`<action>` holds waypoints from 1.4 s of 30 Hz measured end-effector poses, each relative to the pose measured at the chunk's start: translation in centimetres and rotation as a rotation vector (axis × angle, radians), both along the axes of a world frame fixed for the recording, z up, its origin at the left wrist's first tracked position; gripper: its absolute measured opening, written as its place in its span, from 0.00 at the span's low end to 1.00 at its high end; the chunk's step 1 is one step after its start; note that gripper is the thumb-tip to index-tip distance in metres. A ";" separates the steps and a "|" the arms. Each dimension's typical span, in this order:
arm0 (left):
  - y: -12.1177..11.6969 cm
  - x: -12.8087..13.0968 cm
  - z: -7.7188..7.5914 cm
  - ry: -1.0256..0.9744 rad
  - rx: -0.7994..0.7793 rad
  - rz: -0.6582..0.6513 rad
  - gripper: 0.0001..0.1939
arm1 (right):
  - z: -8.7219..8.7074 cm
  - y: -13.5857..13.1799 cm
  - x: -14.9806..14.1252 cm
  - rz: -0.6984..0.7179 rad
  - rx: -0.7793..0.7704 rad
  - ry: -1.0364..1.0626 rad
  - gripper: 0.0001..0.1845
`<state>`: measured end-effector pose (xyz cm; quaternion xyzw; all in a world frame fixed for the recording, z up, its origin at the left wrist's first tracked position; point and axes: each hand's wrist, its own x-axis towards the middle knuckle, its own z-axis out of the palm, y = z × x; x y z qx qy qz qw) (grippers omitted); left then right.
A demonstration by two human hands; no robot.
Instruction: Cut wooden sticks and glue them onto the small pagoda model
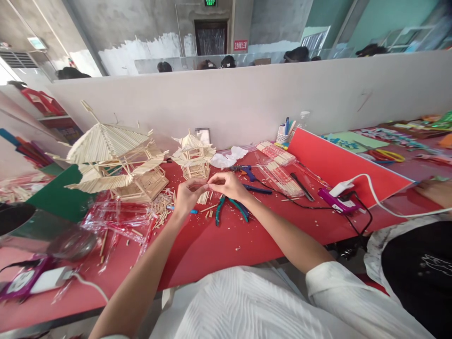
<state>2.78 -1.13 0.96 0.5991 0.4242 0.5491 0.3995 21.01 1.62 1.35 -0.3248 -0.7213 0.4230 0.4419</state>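
Observation:
My left hand [189, 194] and my right hand [228, 184] meet above the red table [212, 249], their thumbs and forefingers pinched at the fingertips. Whatever is between them is too small to make out. Just below lie pliers with teal handles [219, 210] and a few short cut sticks [208, 208]. Behind my hands stands a small pagoda model of wooden sticks [194, 157]. A larger stick pavilion [113, 162] is to the left, with a heap of cut stick pieces [162, 207] at its foot. A glue gun [247, 171] lies beyond my right hand.
Packs of wooden sticks [282, 176], a black pen-like tool [302, 187] and a purple power strip [338, 201] lie on the right, by a leaning red board [335, 160]. Plastic wrap [120, 219] and a clear jar [70, 240] are at left. A neighbour's arm [434, 192] shows far right.

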 end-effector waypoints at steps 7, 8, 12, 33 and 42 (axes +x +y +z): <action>0.0 -0.3 0.0 -0.012 -0.030 -0.028 0.24 | 0.1 -0.1 0.2 0.033 0.026 -0.025 0.11; 0.0 -0.4 0.0 -0.004 -0.035 -0.029 0.24 | 0.1 -0.1 0.2 0.041 0.027 -0.023 0.11; 0.2 -0.6 0.0 0.014 -0.051 -0.031 0.24 | 0.0 -0.2 0.0 0.058 0.007 -0.014 0.11; 1.1 -1.4 -0.7 -0.069 -0.104 0.097 0.23 | 2.6 -0.3 5.7 -0.261 -0.166 -1.366 0.28; 1.4 -1.7 -1.2 -0.170 -0.085 0.141 0.23 | 2.8 -0.1 6.1 -0.372 -0.023 -1.246 0.28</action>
